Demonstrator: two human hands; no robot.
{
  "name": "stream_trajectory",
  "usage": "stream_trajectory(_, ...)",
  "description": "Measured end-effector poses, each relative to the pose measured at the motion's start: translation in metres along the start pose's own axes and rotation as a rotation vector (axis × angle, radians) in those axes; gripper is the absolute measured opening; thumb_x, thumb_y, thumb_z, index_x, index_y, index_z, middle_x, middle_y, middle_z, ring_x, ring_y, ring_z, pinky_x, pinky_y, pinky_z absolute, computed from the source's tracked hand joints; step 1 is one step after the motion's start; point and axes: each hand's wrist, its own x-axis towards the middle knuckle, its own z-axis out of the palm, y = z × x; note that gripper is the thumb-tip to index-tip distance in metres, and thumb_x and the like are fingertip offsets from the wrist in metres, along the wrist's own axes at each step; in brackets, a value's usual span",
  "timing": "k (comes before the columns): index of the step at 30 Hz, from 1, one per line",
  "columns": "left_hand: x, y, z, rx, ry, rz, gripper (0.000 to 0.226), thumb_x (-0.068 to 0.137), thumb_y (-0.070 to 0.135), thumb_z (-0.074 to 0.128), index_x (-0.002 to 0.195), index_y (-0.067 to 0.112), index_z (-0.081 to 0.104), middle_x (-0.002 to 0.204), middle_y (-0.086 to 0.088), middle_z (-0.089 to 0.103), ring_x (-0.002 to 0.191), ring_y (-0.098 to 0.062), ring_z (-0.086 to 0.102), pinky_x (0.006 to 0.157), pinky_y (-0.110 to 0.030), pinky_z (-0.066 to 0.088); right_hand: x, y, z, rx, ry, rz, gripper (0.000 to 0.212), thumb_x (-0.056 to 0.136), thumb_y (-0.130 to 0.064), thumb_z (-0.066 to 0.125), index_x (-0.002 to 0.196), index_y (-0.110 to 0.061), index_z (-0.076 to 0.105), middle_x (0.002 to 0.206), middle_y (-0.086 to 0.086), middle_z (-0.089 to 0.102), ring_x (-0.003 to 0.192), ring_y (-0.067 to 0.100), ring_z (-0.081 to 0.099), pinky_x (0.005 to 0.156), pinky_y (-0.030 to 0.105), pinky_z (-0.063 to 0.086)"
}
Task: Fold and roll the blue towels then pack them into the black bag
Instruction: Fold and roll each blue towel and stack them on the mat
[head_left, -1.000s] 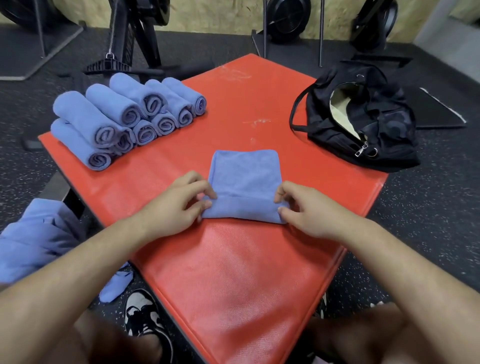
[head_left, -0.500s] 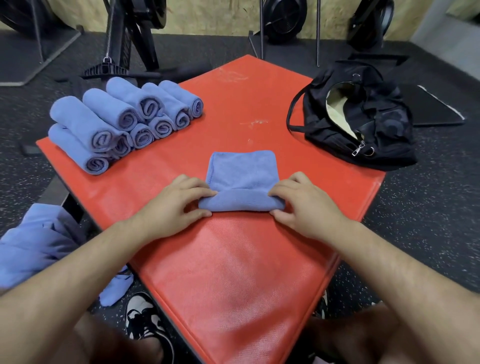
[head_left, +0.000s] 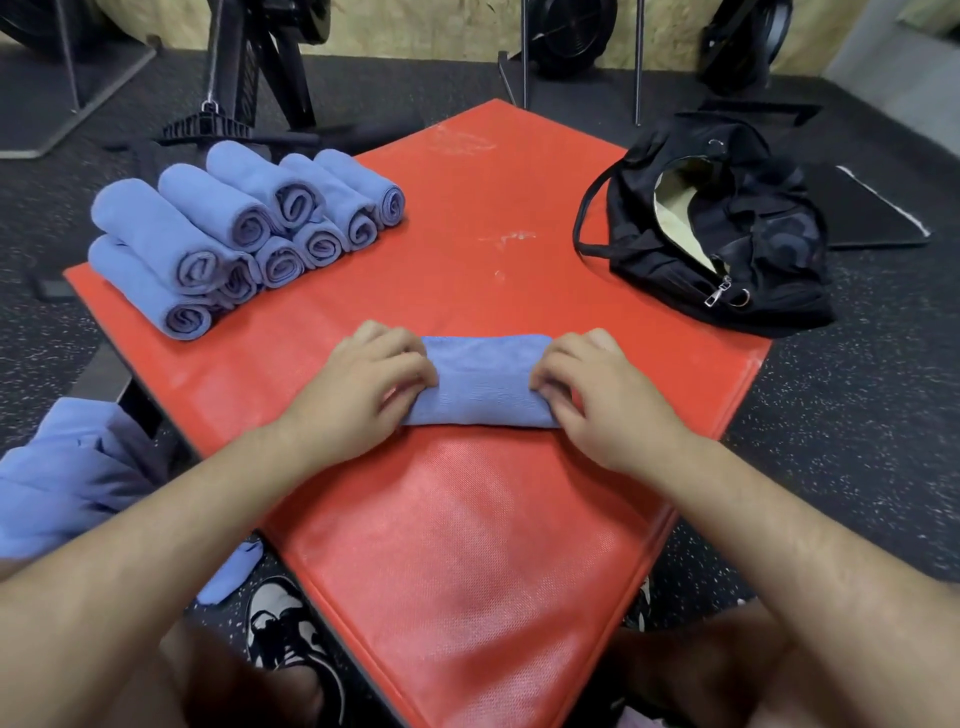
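On red mat (head_left: 467, 545) — hands grip soft towel roll (head_left: 483, 387)

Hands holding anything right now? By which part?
Both grip the blue towel roll on the red mat: left hand at its left end, right hand at its right end.

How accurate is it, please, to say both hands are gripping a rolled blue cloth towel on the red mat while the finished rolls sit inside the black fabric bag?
No: the head view shows the finished rolls stacked on the red mat, far left, not inside the black fabric bag. The left hand and right hand do grip the rolled blue cloth towel.
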Motion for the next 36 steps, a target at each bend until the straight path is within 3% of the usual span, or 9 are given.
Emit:
stream_trajectory(4,-0.009,-0.003,-0.001,0.151,-0.121,0.038,0.04,0.094,0.053,0.055,0.121,0.024,0.062,0.118,0.011,0.057,0.103,-0.018,0.05,0.082,-0.036,0.04,-0.005,0.001,0.0,-0.192,-0.074,-0.063,0.037,0.086,-0.052,0.064,0.107,-0.022,0.061,0.107,-0.01,0.061,0.1,0.019,0.047,0.084,0.034,0.048)
stream_trajectory(7,-0.009,-0.012,0.002,0.143,-0.228,-0.049,0.066,0.085,0.074,0.05,0.135,0.03,0.055,0.128,0.014,0.052,0.114,-0.015,0.044,0.086,-0.032,0.031,-0.001,0.002,0.003,-0.198,-0.125,0.003,0.049,0.078,-0.047,0.073,0.117,-0.023,0.059,0.113,-0.008,0.062,0.105,0.021,0.048,0.087,0.041,0.05)
stream_trajectory(10,0.0,-0.012,0.001,0.059,-0.242,-0.132,0.058,0.084,0.072,0.046,0.124,0.033,0.06,0.117,0.019,0.054,0.11,-0.011,0.04,0.086,-0.032,0.026,0.008,0.002,-0.001,-0.105,-0.115,0.026,0.038,0.078,-0.036,0.071,0.113,-0.023,0.064,0.101,-0.009,0.065,0.1,0.021,0.049,0.084,0.04,0.049)
stream_trajectory(15,0.009,0.001,-0.012,-0.173,-0.445,-0.272,0.043,0.074,0.073,0.038,0.095,0.04,0.056,0.103,0.019,0.049,0.105,-0.009,0.036,0.092,-0.033,0.023,0.009,0.001,-0.014,0.125,-0.291,0.088,0.035,0.072,-0.049,0.06,0.093,-0.024,0.072,0.077,-0.015,0.056,0.093,0.015,0.047,0.085,0.037,0.046)
stream_trajectory(18,0.013,0.006,-0.011,-0.024,-0.352,-0.271,0.048,0.078,0.068,0.035,0.107,0.037,0.057,0.111,0.013,0.047,0.106,-0.012,0.037,0.092,-0.036,0.027,0.015,0.002,-0.011,0.104,-0.338,0.149,0.027,0.073,-0.051,0.053,0.083,-0.029,0.066,0.098,-0.011,0.053,0.099,0.016,0.042,0.092,0.043,0.044)
stream_trajectory(21,0.018,0.013,-0.006,0.204,-0.081,-0.113,0.032,0.09,0.043,0.049,0.118,0.029,0.058,0.119,0.005,0.051,0.106,-0.022,0.045,0.083,-0.038,0.034,0.02,-0.001,-0.009,0.057,-0.206,0.16,0.03,0.081,-0.031,0.057,0.109,-0.029,0.066,0.117,-0.009,0.051,0.109,0.019,0.042,0.096,0.041,0.042)
stream_trajectory(25,0.023,0.019,0.003,0.33,-0.078,0.103,0.026,0.093,0.025,0.046,0.112,0.026,0.063,0.106,0.009,0.061,0.1,-0.021,0.056,0.08,-0.038,0.038,0.019,-0.014,-0.008,-0.098,-0.129,0.054,0.028,0.082,-0.024,0.054,0.109,-0.029,0.062,0.109,-0.009,0.062,0.104,0.022,0.051,0.085,0.04,0.043)
stream_trajectory(29,0.026,0.019,0.015,0.315,-0.166,0.011,0.043,0.091,0.044,0.048,0.122,0.019,0.062,0.109,0.003,0.063,0.101,-0.022,0.059,0.086,-0.039,0.04,0.017,-0.011,-0.001,-0.267,-0.274,0.083,0.058,0.078,-0.053,0.061,0.129,-0.028,0.052,0.122,-0.009,0.061,0.115,0.02,0.05,0.092,0.041,0.041)
stream_trajectory(36,0.049,0.002,0.015,0.357,-0.256,0.031,0.064,0.085,0.071,0.041,0.121,0.021,0.058,0.104,0.002,0.063,0.096,-0.023,0.061,0.086,-0.038,0.036,0.037,-0.01,-0.001,-0.213,-0.203,0.17,0.043,0.078,-0.047,0.061,0.117,-0.03,0.057,0.108,-0.007,0.066,0.103,0.021,0.055,0.091,0.039,0.039)
